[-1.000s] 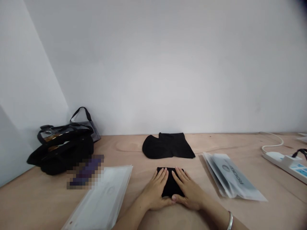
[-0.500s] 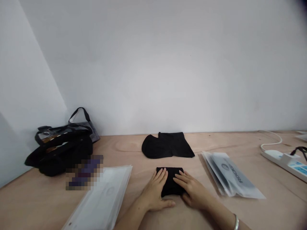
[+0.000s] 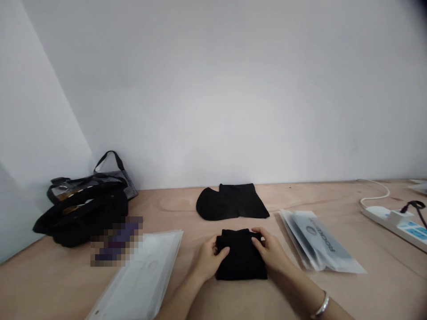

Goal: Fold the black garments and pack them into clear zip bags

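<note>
A folded black cloth (image 3: pixel 242 258) is held near the middle front of the wooden table. My left hand (image 3: pixel 208 260) grips its left side, with the thumb on top and the fingers behind or under the edge. On the right side, my right hand (image 3: pixel 268 249) pinches the upper corner between thumb and fingers. Beyond them, close to the wall, another black fabric piece (image 3: pixel 235 202) with a rounded left part lies flat. A silver bangle sits on my right wrist.
To the right lies a frosted plastic bag (image 3: pixel 325 242) with printed lettering; more frosted bags (image 3: pixel 143 271) lie left. A black bag (image 3: pixel 90 218) and a striped bag (image 3: pixel 130 180) stand far left, beside a pixelated purple item (image 3: pixel 116 242). A white power strip (image 3: pixel 396 222) with cables is far right.
Both hands were lying flat on the black cloth; now they grip its sides. The cloth looks larger and squarer, its near edge closer to me.
</note>
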`<state>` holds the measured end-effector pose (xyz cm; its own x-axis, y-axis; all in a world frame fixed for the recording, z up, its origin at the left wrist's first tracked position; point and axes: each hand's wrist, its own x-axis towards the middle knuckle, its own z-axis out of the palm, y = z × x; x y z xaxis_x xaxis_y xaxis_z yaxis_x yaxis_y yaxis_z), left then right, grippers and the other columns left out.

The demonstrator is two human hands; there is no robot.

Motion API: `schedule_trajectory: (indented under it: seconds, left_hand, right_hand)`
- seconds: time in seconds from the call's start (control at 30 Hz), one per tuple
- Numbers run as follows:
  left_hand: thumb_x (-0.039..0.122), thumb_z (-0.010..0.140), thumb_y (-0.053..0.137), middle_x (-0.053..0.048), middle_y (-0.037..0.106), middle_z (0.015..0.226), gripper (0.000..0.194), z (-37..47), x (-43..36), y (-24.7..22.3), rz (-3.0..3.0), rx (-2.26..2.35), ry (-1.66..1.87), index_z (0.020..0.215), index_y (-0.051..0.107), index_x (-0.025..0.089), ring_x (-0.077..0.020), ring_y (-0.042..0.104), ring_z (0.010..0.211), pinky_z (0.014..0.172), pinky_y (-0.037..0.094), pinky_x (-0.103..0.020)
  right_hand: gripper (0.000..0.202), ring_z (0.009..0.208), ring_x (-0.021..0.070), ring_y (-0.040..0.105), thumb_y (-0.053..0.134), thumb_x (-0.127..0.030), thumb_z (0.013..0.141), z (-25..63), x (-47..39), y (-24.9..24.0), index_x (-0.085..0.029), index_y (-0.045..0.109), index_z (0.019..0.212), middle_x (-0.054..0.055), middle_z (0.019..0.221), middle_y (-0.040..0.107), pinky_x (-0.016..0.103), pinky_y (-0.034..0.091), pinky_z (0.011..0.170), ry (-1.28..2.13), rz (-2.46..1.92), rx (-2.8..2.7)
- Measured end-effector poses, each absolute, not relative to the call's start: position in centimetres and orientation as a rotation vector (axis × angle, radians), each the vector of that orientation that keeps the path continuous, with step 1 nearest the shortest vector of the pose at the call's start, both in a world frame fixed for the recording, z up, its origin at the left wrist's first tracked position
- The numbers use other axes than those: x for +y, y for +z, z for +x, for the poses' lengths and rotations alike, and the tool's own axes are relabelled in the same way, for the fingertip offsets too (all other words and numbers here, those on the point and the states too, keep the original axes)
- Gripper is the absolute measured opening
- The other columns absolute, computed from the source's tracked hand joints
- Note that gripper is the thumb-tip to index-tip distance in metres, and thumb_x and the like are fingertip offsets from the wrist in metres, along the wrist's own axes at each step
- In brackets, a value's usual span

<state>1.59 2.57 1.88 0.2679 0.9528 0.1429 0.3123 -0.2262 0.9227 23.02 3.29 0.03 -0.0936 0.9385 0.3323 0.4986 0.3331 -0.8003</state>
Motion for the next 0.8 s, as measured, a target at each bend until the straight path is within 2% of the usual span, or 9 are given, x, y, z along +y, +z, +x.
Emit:
schedule_trajectory:
  seconds: [0.1,0.17,0.23,0.33,0.43,0.53,0.63,0.8]
  left_hand:
    - [0.030,0.075,0.055,-0.006,0.064,0.089,0.034,1.7,2.8,1.3,1.939,1.520,1.011,0.107,0.053,0.016,-0.0215,0.060,0.084,0.076,0.048,-0.036]
    - [0.031,0.078,0.052,-0.008,0.061,0.101,0.038,1.6,2.6,1.4,2.166,1.643,1.080,0.112,0.051,0.016,-0.0230,0.056,0.096,0.084,0.044,-0.039]
    - [0.031,0.083,0.045,-0.009,0.054,0.116,0.035,1.5,2.3,1.7,2.420,1.570,1.046,0.116,0.050,0.018,-0.0227,0.047,0.110,0.094,0.037,-0.040]
    - [0.033,0.089,0.035,-0.005,0.040,0.134,0.040,1.4,1.8,1.6,2.700,1.368,0.764,0.128,0.039,0.023,-0.0221,0.031,0.125,0.103,0.026,-0.044]
    - [0.039,0.092,0.027,-0.003,0.023,0.143,0.049,1.4,1.7,0.8,2.760,1.306,0.491,0.137,0.017,0.024,-0.0219,0.016,0.131,0.106,0.018,-0.047]
    - [0.042,0.093,0.020,-0.003,0.014,0.145,0.052,1.3,1.9,0.2,2.716,1.322,0.348,0.139,0.008,0.022,-0.0207,0.011,0.132,0.106,0.016,-0.044]
    - [0.044,0.092,0.018,-0.002,0.012,0.145,0.052,1.2,2.0,0.1,2.682,1.323,0.311,0.139,0.006,0.023,-0.0198,0.009,0.133,0.107,0.015,-0.043]
    - [0.044,0.092,0.022,-0.002,0.017,0.145,0.052,1.3,1.9,0.2,2.631,1.301,0.376,0.138,0.012,0.023,-0.0196,0.013,0.132,0.106,0.015,-0.041]
  right_hand:
    - [0.026,0.090,0.0218,0.057,0.043,-0.026,0.080,23.2,3.5,-0.6,-0.018,0.055,0.101,0.009,0.098,0.060,0.037,0.046,0.080,0.383,-1.412,-1.846]
    - [0.026,0.099,0.0221,0.053,0.040,-0.025,0.082,23.2,3.2,-0.3,-0.018,0.057,0.101,0.011,0.103,0.059,0.038,0.043,0.086,0.245,-1.397,-1.932]
    - [0.032,0.109,0.0217,0.047,0.036,-0.026,0.086,23.1,2.7,0.3,-0.018,0.055,0.110,0.011,0.114,0.056,0.040,0.037,0.094,0.166,-1.312,-2.066]
    - [0.044,0.126,0.0224,0.029,0.034,-0.036,0.089,23.1,1.7,1.2,-0.022,0.037,0.131,0.007,0.135,0.039,0.046,0.019,0.105,0.156,-1.148,-2.383]
    - [0.055,0.131,0.0242,0.012,0.030,-0.046,0.089,23.1,1.2,1.3,-0.025,0.018,0.138,0.005,0.143,0.020,0.051,0.009,0.106,0.223,-1.120,-2.593]
    - [0.057,0.132,0.0242,0.005,0.025,-0.050,0.089,23.2,1.2,0.9,-0.026,0.010,0.138,0.005,0.144,0.013,0.051,0.007,0.105,0.300,-1.183,-2.646]
    - [0.057,0.132,0.0251,0.002,0.023,-0.052,0.089,23.1,1.3,0.7,-0.028,0.007,0.138,0.004,0.145,0.010,0.055,0.004,0.103,0.362,-1.225,-2.656]
    - [0.054,0.131,0.0269,0.010,0.025,-0.054,0.088,22.8,1.0,1.5,-0.035,0.012,0.136,0.003,0.145,0.012,0.056,0.009,0.101,0.390,-1.266,-2.614]
